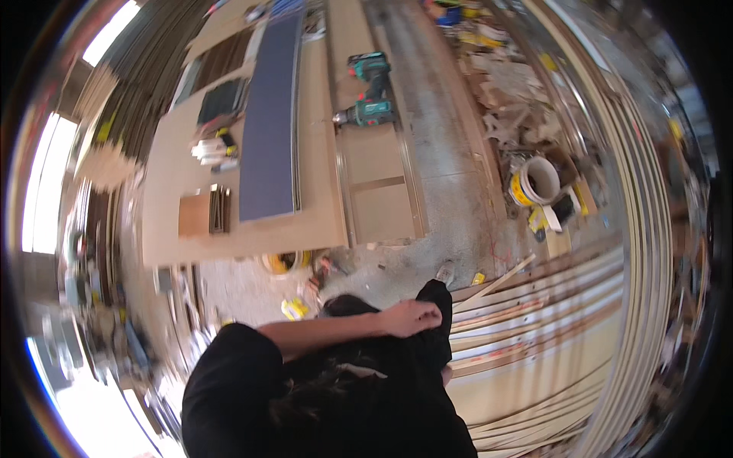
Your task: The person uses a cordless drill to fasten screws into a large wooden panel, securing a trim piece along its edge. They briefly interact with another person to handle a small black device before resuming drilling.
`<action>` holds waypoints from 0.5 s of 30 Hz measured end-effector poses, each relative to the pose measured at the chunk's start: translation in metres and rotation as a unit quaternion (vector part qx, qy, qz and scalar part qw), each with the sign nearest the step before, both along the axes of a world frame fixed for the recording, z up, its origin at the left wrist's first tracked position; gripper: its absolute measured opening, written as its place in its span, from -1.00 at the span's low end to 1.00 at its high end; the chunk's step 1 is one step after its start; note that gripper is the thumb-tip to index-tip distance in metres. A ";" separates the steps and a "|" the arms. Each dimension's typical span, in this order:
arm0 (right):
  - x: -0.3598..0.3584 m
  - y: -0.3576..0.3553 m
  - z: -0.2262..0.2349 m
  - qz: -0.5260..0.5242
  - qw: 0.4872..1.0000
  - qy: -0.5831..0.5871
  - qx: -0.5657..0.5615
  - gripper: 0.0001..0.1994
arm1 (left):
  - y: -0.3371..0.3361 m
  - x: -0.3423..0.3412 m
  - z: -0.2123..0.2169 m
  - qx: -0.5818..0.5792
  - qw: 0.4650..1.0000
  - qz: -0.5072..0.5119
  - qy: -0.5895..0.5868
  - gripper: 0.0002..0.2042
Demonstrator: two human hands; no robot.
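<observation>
My left hand point(413, 317) lies across the front of my body, over my black clothing, at the lower middle. Its fingers are curled in, and what they hold, if anything, is hidden. Of my right hand point(447, 374) only a sliver of skin shows beside the dark cloth; its fingers are out of sight. Beyond my hands is a workbench topped with a brown board point(305, 229). A teal and black cordless drill point(374, 91) lies on a long metal-edged frame point(379, 183) there. To its left is a long blue-grey panel point(271, 114).
Small brown wood pieces point(204, 212) and a pair of gloves point(215, 149) sit on the bench. A white and yellow bucket point(534, 182) stands among scraps at the right. Stacked long boards point(546, 328) fill the lower right. A yellow tub point(286, 262) is under the bench edge.
</observation>
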State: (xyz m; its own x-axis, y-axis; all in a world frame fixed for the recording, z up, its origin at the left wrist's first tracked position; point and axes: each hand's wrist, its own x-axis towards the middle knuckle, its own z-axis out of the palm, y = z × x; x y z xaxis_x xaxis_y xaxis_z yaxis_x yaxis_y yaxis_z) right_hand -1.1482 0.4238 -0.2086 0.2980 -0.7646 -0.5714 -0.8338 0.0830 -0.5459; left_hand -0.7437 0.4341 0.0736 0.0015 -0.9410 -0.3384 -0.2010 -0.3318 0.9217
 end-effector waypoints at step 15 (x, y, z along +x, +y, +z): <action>0.408 -0.581 0.073 0.321 0.914 -0.214 -0.124 -0.76 | -0.146 0.076 0.057 -0.008 0.835 0.545 -0.073 -0.80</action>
